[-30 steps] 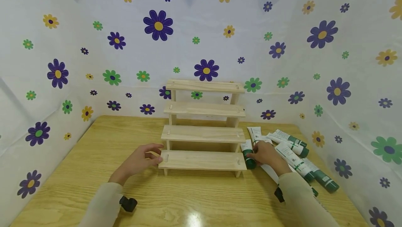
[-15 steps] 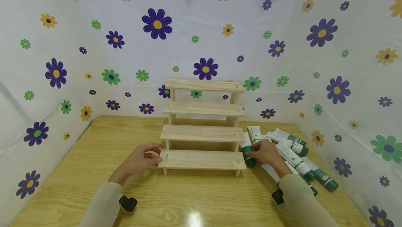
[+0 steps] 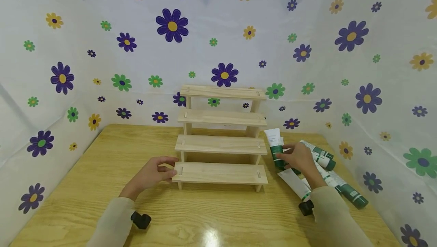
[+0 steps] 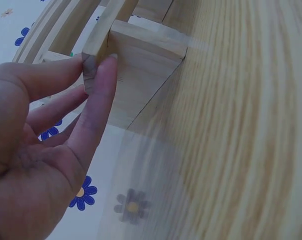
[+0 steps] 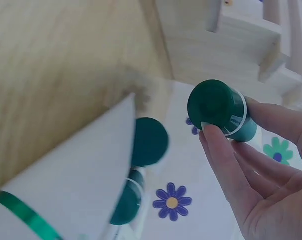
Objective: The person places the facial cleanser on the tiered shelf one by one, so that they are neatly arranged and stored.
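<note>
A four-step wooden display stand (image 3: 220, 172) stands in the middle of the table. My left hand (image 3: 153, 175) pinches the left end of its lowest board, with thumb above and fingers at the end and below in the left wrist view, where the board end (image 4: 94, 55) shows. To the right of the stand, my right hand (image 3: 303, 160) grips a white-and-green tube (image 3: 275, 146) near its green cap (image 5: 211, 106), the cap end toward me. Part of the tube is hidden by the fingers. A white tube (image 3: 295, 184) lies on the table below that hand.
Several more white-and-green tubes (image 3: 351, 192) lie in a loose pile at the right of the table (image 3: 218, 216). A white flowered cloth (image 3: 211, 19) hangs behind and along both sides.
My right hand has lifted the tube and moved slightly up and right with it, uncovering the white tube below. My left hand has stayed at the stand.
</note>
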Demonstrator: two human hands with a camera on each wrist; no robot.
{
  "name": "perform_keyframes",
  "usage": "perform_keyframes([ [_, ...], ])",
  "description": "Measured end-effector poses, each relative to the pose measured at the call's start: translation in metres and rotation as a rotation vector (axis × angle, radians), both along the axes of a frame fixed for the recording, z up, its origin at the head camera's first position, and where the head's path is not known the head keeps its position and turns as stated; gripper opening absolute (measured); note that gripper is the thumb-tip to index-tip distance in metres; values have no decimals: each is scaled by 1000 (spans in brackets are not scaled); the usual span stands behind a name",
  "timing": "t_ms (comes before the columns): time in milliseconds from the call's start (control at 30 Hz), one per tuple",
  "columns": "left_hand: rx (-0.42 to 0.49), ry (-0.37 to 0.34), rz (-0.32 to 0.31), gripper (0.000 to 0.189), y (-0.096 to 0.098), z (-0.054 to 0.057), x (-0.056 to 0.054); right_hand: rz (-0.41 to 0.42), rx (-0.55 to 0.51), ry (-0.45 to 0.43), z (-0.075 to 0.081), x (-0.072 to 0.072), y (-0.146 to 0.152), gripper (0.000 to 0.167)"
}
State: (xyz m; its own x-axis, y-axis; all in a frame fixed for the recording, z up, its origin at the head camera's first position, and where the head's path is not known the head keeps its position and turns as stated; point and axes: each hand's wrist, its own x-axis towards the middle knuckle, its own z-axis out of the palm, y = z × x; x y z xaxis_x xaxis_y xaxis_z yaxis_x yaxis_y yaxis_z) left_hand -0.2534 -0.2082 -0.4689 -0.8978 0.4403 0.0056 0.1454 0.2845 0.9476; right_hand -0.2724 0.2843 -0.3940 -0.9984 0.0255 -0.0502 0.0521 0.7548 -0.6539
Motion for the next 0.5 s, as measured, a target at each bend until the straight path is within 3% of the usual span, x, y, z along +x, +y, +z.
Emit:
perform_keyframes([
  [200, 14, -1, 1, 58, 1, -2, 1, -30, -81, 1, 12, -4, 0, 58],
  [500, 47, -7, -2, 60, 0, -2, 3, -50, -42, 75, 35, -11, -8, 60],
])
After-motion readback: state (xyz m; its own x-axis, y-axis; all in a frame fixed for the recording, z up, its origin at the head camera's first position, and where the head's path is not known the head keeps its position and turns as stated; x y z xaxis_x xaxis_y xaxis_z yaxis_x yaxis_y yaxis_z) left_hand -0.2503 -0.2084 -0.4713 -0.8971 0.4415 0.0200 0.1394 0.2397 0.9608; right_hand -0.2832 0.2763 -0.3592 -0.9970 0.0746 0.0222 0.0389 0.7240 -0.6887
